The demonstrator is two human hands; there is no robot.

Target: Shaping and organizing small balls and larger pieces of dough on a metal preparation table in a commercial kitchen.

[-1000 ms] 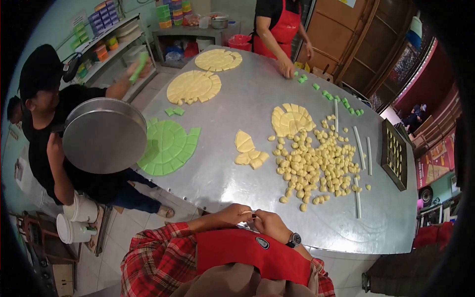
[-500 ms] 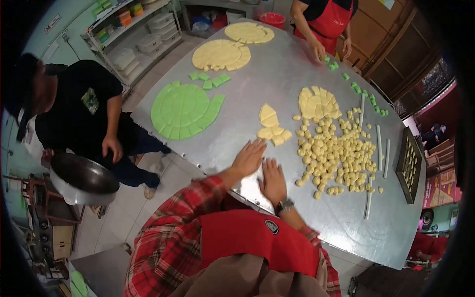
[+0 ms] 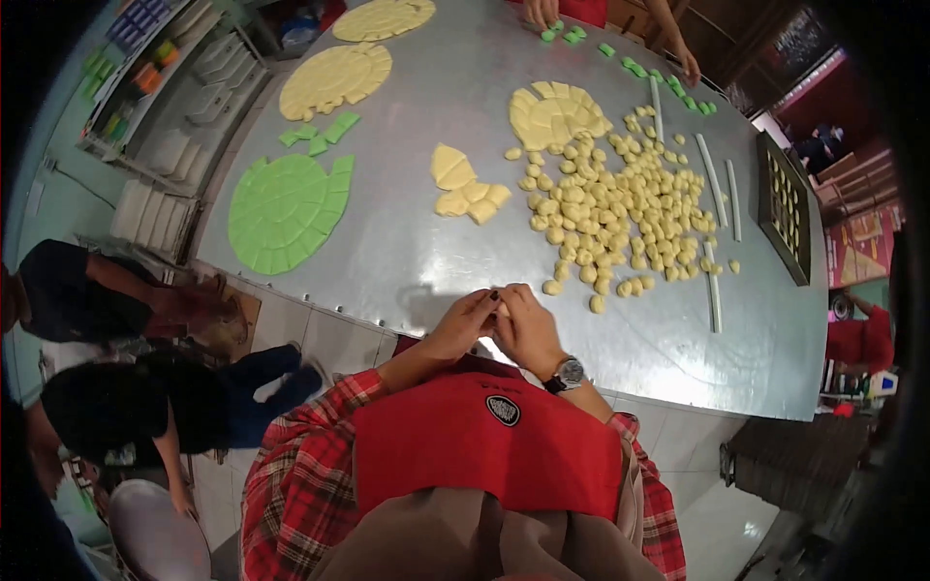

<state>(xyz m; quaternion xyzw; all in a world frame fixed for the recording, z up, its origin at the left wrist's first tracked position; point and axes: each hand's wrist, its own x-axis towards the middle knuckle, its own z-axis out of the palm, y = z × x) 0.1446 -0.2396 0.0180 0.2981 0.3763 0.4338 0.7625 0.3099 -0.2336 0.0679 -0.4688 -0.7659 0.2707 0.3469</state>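
Dough bit [image 3: 496,296], small & dark-tipped, sits pinched between your two hands at the near desk edge; too small to tell more. Your left hand [image 3: 468,322] & right hand [image 3: 526,329] are pressed together, fingers [image 3: 484,302] curled shut around that bit, hands just above the metal desk [image 3: 407,261]. Watch [image 3: 568,373] on your right wrist.

Nearest loose stuff: pile of yellow lumps [image 3: 620,208] spread ahead & to your right, closest ones just beyond your right hand. Yellow wedges [image 3: 465,189] lie ahead, well apart from your hands. Cut yellow disc [image 3: 554,111] touches the pile's far side. Green disc [image 3: 288,208], cut in pieces, lies front-left near the desk edge; green scraps [image 3: 320,136] beyond it, then two more yellow discs [image 3: 334,77] farther off. White strips [image 3: 712,179] lie right of the pile, dark tray [image 3: 785,208] past them.

Another person's hands [image 3: 542,12] work green bits [image 3: 567,34] at the far edge. Person in black [image 3: 107,290] bends low at your left, by a round metal pan [image 3: 150,533].
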